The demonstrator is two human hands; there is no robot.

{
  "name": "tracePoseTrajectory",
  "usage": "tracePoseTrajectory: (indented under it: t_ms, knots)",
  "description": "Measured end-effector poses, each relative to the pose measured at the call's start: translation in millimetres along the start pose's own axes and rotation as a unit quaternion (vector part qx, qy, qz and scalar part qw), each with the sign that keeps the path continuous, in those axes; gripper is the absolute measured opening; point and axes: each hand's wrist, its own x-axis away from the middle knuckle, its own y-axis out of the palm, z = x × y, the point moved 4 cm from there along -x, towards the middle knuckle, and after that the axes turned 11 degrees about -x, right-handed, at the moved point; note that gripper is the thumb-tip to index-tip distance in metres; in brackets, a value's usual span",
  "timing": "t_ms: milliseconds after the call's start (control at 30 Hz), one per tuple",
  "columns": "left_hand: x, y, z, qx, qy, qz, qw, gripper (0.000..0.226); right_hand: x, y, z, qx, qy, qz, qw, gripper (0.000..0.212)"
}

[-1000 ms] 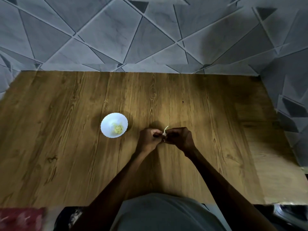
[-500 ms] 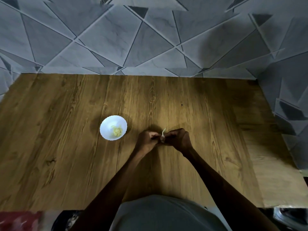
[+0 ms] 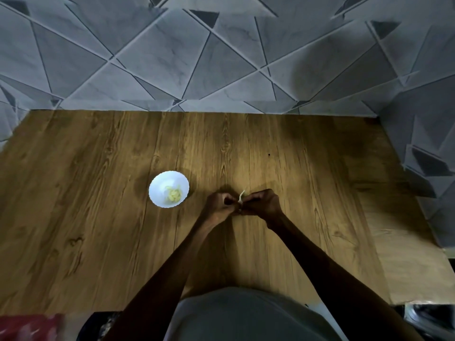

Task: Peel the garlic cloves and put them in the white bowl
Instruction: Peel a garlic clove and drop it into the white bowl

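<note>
view tipped up a bit | fingers [image 3: 230, 201] on garlic clove [image 3: 241, 199] barely shifted

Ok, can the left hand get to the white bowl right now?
Probably yes: the white bowl sits just left of the left hand with nothing between them, though that hand is pinching the garlic clove.

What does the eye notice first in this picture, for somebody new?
The white bowl stands out left of centre on the wooden table, with pale peeled garlic inside. Just right of it, the left hand and right hand meet, pinching a garlic clove with pale skin sticking up.
</note>
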Motion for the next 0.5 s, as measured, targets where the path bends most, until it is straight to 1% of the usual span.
tracePoseTrajectory:
  t_ms: [133,200,267,367,433,500]
  knots:
    - [-1.3,5.9,-1.2,-0.033,0.026,-0.009,0.999,0.022,3.3,-0.7,1.4,-0.048,0.028,0.009,0.998,0.014]
    - [-2.2,10.2,-4.5,-0.030,0.028,-0.017,0.999,0.022,5.6,0.4,2.9,-0.042,0.017,0.010,0.999,0.012]
    - [-2.4,12.8,-7.7,-0.005,0.015,-0.027,1.000,0.022,6.4,1.9,2.9,-0.012,-0.008,0.012,1.000,0.010]
    - [-3.7,11.2,-11.2,0.070,-0.027,-0.046,0.996,0.018,5.0,5.3,-2.1,0.058,-0.073,-0.002,0.996,0.008]
    - [-4.6,8.8,-12.1,0.117,-0.035,-0.058,0.991,0.015,3.4,8.0,-4.2,0.100,-0.106,-0.018,0.989,0.006]
    - [-4.7,6.8,-11.1,0.103,-0.028,-0.068,0.992,0.017,2.4,9.6,-1.2,0.141,-0.114,-0.017,0.983,0.005]
